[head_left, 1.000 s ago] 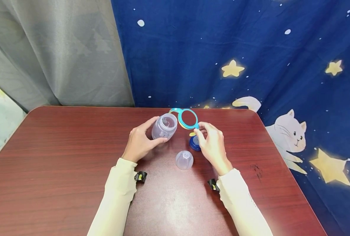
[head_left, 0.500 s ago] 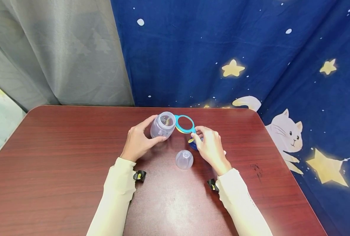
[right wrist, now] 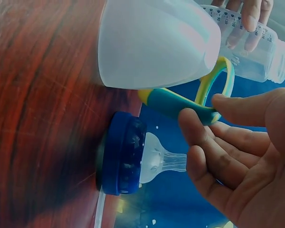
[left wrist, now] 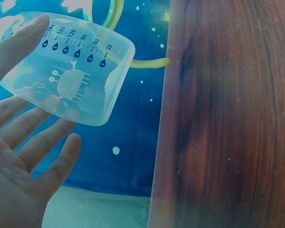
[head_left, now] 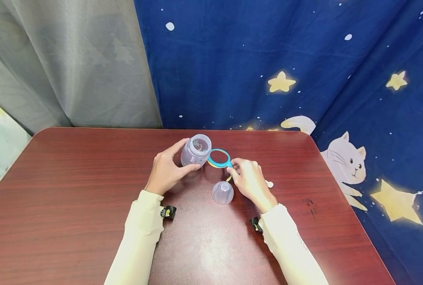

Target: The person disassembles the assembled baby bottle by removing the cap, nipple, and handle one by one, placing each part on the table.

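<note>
My left hand (head_left: pixel 166 169) grips a clear baby bottle (head_left: pixel 191 157) with its uncovered mouth tilted toward me. Printed measuring marks show on the bottle (left wrist: pixel 69 71) in the left wrist view. My right hand (head_left: pixel 248 180) pinches a teal and yellow bottle handle (head_left: pixel 219 165) by one grip, its ring beside the bottle. Just below the handle, a translucent dome cap (head_left: pixel 222 193) stands on the table. In the right wrist view, a blue collar (right wrist: pixel 121 154) with a clear nipple (right wrist: pixel 156 159) sits beneath my right fingers; the hand hides it from the head view.
Past my right hand, a small white tip (head_left: pixel 269 184) shows on the brown table (head_left: pixel 90 221). A thin clear tube (right wrist: pixel 99 211) runs from the collar. Behind the table hang a grey curtain (head_left: pixel 72 71) and a blue star-patterned curtain (head_left: pixel 225 71).
My right hand has brought the handle toward me and slightly left, nearer the dome cap. It now covers the blue collar. The left hand and bottle have shifted only a little left.
</note>
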A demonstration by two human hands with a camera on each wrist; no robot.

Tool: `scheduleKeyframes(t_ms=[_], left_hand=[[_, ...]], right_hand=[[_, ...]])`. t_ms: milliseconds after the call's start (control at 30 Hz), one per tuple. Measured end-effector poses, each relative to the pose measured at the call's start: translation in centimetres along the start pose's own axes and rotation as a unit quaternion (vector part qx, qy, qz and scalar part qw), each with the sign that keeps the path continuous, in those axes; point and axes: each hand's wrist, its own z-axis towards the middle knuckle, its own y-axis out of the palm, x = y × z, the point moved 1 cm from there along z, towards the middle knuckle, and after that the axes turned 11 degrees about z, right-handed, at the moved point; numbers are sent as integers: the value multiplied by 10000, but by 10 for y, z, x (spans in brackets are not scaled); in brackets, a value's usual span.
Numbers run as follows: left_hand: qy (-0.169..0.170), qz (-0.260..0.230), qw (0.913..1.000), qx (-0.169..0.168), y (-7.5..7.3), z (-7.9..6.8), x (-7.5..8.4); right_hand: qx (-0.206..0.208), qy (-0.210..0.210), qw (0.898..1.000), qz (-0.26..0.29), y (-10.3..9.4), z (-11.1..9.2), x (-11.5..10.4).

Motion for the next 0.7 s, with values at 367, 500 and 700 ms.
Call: scheduleKeyframes(t_ms=[367,500,700], left_hand=[[-16,-11,10000,21,0,1,-2],[-43,-18,10000,6,0,1,-2],[-94,-45,9999,-42,0,2,-1]], right_hand=[[-104,113,9999,-29,7,0,4],[-68,74,9999,-70,10,1,5],[-6,127,9997,-192,11,0,7]])
